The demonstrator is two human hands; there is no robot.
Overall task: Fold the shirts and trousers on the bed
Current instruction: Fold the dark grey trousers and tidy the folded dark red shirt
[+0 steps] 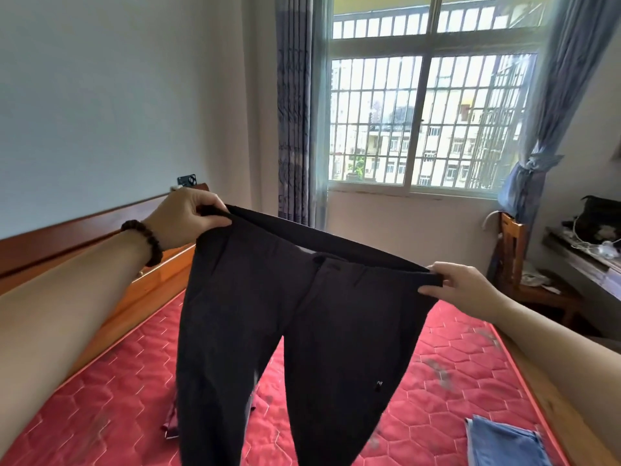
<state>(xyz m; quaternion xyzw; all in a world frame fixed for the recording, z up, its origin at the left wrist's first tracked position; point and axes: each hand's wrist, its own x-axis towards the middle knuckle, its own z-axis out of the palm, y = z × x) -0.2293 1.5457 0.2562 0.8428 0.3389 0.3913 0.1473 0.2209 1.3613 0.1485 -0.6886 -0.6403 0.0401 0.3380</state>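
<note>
1. Head view: left hand point(183, 218) and right hand point(460, 285) each pinch the waistband of unfolded black trousers point(279, 331), hanging between them above the bed point(111, 381).
2. Blue jeans point(504, 445), seemingly folded, lie below the right hand; a reddish garment point(170, 420) waits.

Trousers point(285, 314): dark matt cloth. Mattress point(117, 381): red quilted fabric. Headboard point(84, 230): glossy varnished wood. Jeans point(504, 442): blue denim.
</note>
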